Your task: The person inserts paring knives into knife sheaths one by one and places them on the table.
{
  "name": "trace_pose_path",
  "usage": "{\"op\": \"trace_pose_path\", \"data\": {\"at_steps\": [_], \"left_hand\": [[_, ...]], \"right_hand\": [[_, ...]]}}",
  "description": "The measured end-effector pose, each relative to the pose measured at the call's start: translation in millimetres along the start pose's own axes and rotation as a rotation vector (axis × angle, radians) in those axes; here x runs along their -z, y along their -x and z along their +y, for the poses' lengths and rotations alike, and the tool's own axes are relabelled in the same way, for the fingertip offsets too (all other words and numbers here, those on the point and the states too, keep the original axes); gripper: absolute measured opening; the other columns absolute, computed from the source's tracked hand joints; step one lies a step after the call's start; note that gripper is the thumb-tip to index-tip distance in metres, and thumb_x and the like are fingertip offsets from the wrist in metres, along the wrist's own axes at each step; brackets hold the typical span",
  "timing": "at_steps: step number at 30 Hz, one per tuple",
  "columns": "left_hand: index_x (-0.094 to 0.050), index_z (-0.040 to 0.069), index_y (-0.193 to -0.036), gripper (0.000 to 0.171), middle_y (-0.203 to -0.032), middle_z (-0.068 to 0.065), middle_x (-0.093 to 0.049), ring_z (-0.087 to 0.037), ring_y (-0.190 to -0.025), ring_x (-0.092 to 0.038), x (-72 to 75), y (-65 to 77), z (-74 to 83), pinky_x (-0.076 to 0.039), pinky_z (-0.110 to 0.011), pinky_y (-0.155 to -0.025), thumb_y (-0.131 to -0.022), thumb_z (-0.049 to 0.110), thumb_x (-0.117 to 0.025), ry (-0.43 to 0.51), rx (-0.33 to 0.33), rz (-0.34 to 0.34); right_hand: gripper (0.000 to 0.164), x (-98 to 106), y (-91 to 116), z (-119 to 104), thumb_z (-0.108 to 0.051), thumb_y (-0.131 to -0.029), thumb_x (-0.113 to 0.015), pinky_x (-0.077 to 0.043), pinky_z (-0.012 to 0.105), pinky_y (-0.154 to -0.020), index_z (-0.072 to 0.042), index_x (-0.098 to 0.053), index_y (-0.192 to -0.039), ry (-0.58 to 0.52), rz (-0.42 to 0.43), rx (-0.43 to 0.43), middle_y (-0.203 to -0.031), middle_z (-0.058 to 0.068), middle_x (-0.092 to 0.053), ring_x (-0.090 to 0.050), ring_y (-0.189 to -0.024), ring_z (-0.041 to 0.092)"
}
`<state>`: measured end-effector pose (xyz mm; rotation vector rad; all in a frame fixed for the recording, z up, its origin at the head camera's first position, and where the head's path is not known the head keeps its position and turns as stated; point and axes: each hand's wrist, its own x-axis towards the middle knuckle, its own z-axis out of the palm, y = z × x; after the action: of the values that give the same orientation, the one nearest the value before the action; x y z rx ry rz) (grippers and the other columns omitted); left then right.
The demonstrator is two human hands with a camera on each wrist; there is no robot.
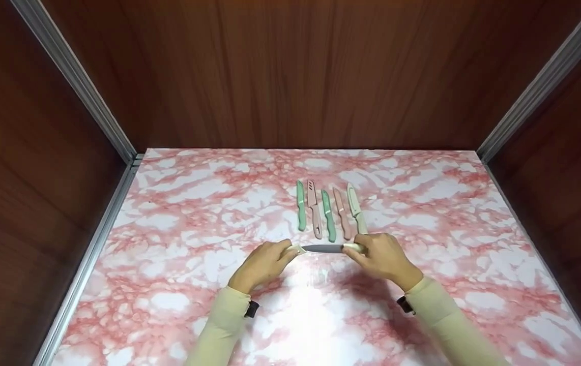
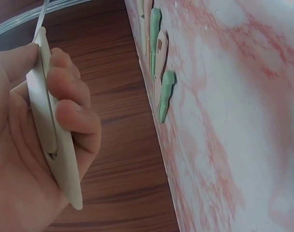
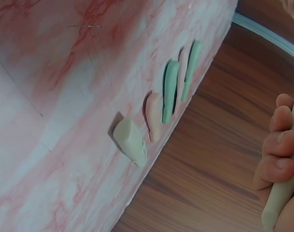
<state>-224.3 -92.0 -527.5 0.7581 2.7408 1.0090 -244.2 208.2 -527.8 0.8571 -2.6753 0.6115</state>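
Observation:
My right hand (image 1: 384,256) grips the cream handle (image 3: 282,193) of a knife. Its grey blade (image 1: 323,248) points left, held level above the table. In my left hand (image 1: 264,262) is a cream blade sheath (image 2: 50,116), pinched between thumb and curled fingers. The blade tip meets the sheath's end; how far inside it reaches, I cannot tell. Just beyond the hands lie several knives in a row: a green knife (image 1: 301,206), a pink knife (image 1: 314,208), a second green knife (image 1: 328,216), another pink knife (image 1: 342,213) and a cream knife (image 1: 354,203).
A table with a pink-and-white marbled top (image 1: 183,229) lies under everything. Dark wood-grain panels (image 1: 295,76) rise behind it and at both sides. Metal rails (image 1: 87,96) run along the corners. A bright glare patch lies on the tabletop between the forearms.

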Motion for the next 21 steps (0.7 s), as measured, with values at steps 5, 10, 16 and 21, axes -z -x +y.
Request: {"op": "trace_pose_path", "data": {"at_steps": [5, 10, 16, 21], "left_hand": [[-0.048, 0.016, -0.082, 0.026, -0.062, 0.008, -0.035, -0.008, -0.055, -0.035, 0.1, -0.1, 0.9, -0.03, -0.026, -0.053, -0.1, 0.035, -0.046, 0.0, -0.006, 0.006], [-0.049, 0.017, -0.077, 0.027, -0.06, 0.01, -0.035, -0.007, -0.053, -0.034, 0.1, -0.3, 1.8, -0.03, -0.025, -0.052, -0.098, 0.035, -0.05, -0.003, -0.006, 0.003], [-0.046, 0.016, -0.073, 0.03, -0.058, 0.009, -0.032, -0.007, -0.052, -0.032, 0.7, -0.2, 2.9, -0.029, -0.025, -0.051, -0.097, 0.034, -0.053, -0.018, -0.013, -0.009], [-0.048, 0.018, -0.073, 0.031, -0.059, 0.009, -0.034, -0.007, -0.054, -0.034, 0.1, -0.9, 4.0, -0.031, -0.025, -0.052, -0.096, 0.038, -0.054, -0.03, 0.001, -0.022]], "right_hand": [[0.032, 2.4, -1.6, -0.9, -0.038, -0.087, -0.067, -0.031, 0.027, -0.047, -0.022, -0.049, -0.065, -0.002, 0.001, 0.037, -0.054, -0.014, -0.033, -0.032, -0.047, 0.005], [0.033, 3.4, -2.2, 1.3, -0.036, -0.086, -0.067, -0.031, 0.026, -0.048, -0.022, -0.049, -0.063, 0.01, 0.01, 0.105, -0.054, -0.014, -0.031, -0.032, -0.047, 0.005], [0.035, 2.0, -2.4, 3.7, -0.036, -0.086, -0.068, -0.031, 0.024, -0.046, -0.023, -0.048, -0.061, 0.003, 0.021, 0.17, -0.052, -0.016, -0.032, -0.031, -0.046, 0.003], [0.04, 1.0, -3.7, 4.3, -0.036, -0.088, -0.066, -0.027, 0.023, -0.045, -0.025, -0.041, -0.058, -0.004, 0.025, 0.215, -0.052, -0.017, -0.029, -0.027, -0.045, 0.001]]}}
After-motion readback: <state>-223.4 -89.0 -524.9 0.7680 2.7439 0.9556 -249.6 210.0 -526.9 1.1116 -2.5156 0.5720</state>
